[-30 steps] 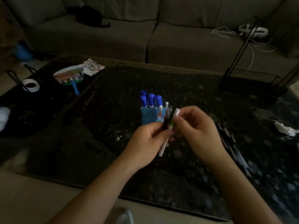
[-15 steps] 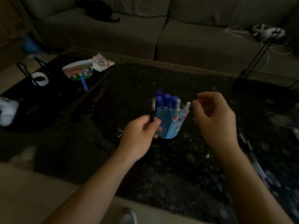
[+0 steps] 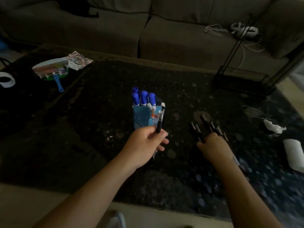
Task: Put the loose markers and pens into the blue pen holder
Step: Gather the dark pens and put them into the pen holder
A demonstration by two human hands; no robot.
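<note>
The blue pen holder point(image 3: 141, 116) stands mid-table on the dark table point(image 3: 98, 145). Three blue-capped markers point(image 3: 143, 98) stick up from its back, and white pens point(image 3: 153, 110) lean in its front part. My left hand point(image 3: 145, 146) holds a black pen point(image 3: 160, 120) upright, just in front of the holder's right side. My right hand point(image 3: 213, 146) is down on a bunch of loose dark pens point(image 3: 208, 125) lying on the table to the right; its fingers curl over their near ends.
A grey sofa point(image 3: 148, 30) runs along the far side. A colourful fan with a blue handle point(image 3: 52, 69) and a printed sheet point(image 3: 79, 60) lie far left, with a tape roll point(image 3: 6, 79). A black wire rack point(image 3: 243, 76) stands far right, near white paper items point(image 3: 294, 155).
My right hand dropped from beside the holder down to the loose dark pens on the right. My left hand moved right with the black pen, from the holder's left to its right front.
</note>
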